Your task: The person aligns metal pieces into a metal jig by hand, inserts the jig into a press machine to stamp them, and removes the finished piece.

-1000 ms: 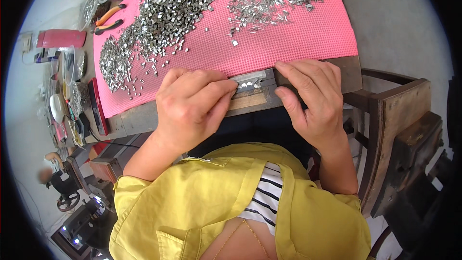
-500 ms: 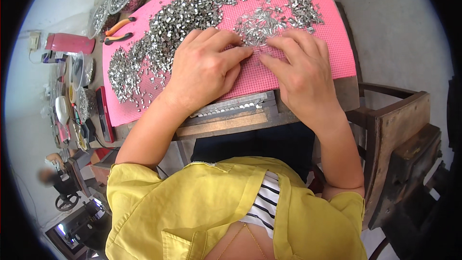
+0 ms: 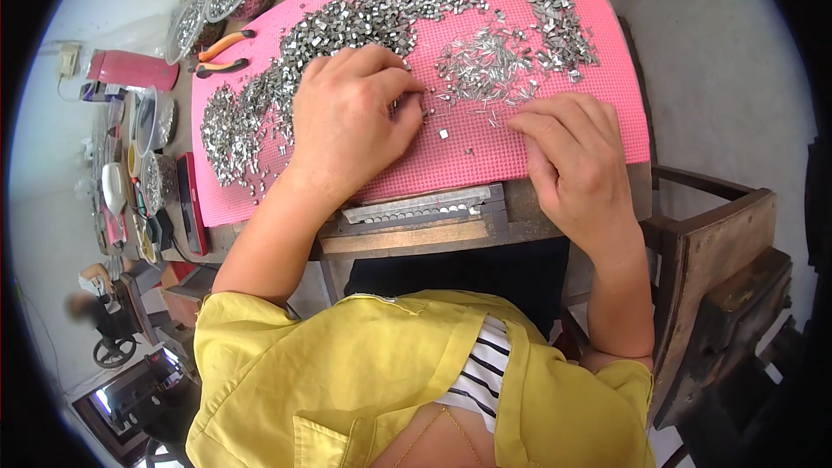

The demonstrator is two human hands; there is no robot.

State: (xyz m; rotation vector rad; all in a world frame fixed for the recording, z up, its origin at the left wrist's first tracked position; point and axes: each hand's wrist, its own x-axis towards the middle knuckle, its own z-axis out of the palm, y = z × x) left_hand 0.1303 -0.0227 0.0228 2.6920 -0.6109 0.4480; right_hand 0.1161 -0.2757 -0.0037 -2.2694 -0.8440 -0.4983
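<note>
Metal pieces (image 3: 485,69), tiny and silvery, lie heaped across the pink mat (image 3: 607,113) in the upper middle of the frame; I judge them light, stiff and slippery, best pinched singly by their ends. My left hand (image 3: 351,121) curls fingertips-down among them, my right hand (image 3: 572,156) rests beside the pile; whether either has hold of one I cannot tell. At upper left sits a flat pink box (image 3: 130,69).

I see my left hand (image 3: 351,117) resting on the pink mat (image 3: 555,147), fingertips among small metal pieces (image 3: 485,69); my right hand (image 3: 572,160) lies at three o'clock, a metal tray (image 3: 420,206) at six.
</note>
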